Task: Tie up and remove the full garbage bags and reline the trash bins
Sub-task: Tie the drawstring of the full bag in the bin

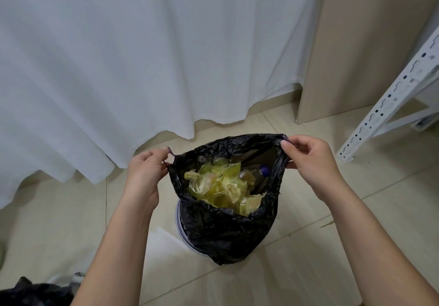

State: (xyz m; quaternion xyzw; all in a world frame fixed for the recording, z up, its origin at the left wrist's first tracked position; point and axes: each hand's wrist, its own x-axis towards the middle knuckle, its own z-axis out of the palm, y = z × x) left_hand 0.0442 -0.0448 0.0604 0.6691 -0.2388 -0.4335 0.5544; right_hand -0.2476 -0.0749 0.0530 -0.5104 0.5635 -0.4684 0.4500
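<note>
Both hands pinch the purple drawstring at opposite edges of the black garbage bag (228,229): left hand (145,175) at its left rim, right hand (311,163) at the far right. The bag hangs open between them, yellow plastic wrappers (221,184) inside, its base seemingly in the trash bin (178,220) on the floor.

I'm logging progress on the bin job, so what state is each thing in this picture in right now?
Black garbage bag: mouth open, untied, partly lifted out of the bin.
Bin: upright on the floor, mostly hidden by the bag.
Yellow plastic scraps: crumpled inside the bag.
Left hand: pinches the bag's left edge at the purple drawstring.
Right hand: pinches the bag's right edge.
Curtain: hanging closed.
</note>
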